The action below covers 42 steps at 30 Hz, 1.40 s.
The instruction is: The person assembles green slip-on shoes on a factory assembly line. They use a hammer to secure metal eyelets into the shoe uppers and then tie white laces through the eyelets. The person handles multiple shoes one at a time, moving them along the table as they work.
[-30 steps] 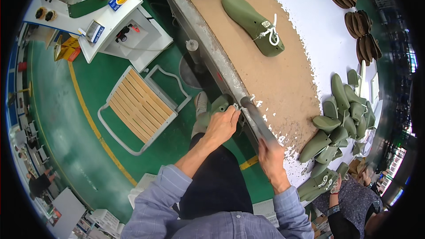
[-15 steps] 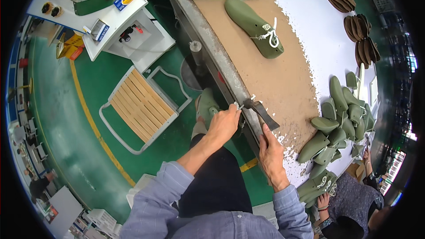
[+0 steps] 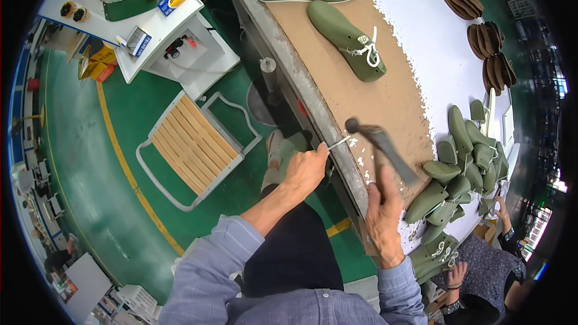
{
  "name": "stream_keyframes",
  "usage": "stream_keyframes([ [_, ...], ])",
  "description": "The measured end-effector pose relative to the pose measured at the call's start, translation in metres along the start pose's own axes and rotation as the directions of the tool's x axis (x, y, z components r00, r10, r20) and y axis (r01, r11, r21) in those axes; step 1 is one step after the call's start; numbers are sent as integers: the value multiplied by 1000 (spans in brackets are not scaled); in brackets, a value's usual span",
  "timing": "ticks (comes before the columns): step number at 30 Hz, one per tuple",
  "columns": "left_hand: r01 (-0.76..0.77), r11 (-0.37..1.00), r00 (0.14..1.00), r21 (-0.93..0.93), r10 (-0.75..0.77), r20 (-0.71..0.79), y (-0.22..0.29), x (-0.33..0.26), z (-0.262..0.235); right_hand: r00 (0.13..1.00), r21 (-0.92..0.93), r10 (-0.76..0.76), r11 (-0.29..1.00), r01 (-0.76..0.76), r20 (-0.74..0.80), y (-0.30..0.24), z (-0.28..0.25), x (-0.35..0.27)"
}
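Right fingers (image 3: 389, 185) grip a hammer (image 3: 380, 139) over the bench (image 3: 394, 99); left fingers (image 3: 318, 155), knuckles up, pinch a white strip (image 3: 339, 142).

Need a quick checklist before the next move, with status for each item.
1. Left hand grip on the thin pale piece: ok, pinched at the fingertips.
2. Right hand grip on the hammer: ok, fingers around the handle.
3. Left fingertips apart from the hammer head: ok, visible gap.
4. Far end of the pale piece resting on the bench edge: cannot tell; it crosses the edge, but contact is unclear.
5. Bench free of debris near the hammer: not ok, white scraps there.
6. Co-worker's hand away from the hammer: ok, well off at lower right.
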<state>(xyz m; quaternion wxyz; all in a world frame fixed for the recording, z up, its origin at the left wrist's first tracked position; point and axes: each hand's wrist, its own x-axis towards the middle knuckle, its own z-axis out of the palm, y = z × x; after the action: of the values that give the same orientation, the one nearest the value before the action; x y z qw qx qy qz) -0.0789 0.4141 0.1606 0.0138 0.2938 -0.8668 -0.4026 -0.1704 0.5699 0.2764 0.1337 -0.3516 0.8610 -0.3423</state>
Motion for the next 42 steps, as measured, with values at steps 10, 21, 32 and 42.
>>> stream_keyframes([
  [10, -28, 994, 999, 101, 30, -15, -3, 4, 7, 996, -23, 85, 996, -84, 19, 10, 5, -4],
  [21, 80, 996, 996, -31, -79, 27, 13, 2, -6, 985, -99, 103, 991, -90, 138, 14, 13, -3],
  [32, 188, 964, 965, -187, -146, 219, 9, 20, -13, 981, -108, 126, 988, -111, 147, 37, 26, -15],
  [42, 217, 958, 949, -189, -162, 269, 0, 22, -7, 970, -20, 222, 975, -221, 97, 62, 43, -37],
])
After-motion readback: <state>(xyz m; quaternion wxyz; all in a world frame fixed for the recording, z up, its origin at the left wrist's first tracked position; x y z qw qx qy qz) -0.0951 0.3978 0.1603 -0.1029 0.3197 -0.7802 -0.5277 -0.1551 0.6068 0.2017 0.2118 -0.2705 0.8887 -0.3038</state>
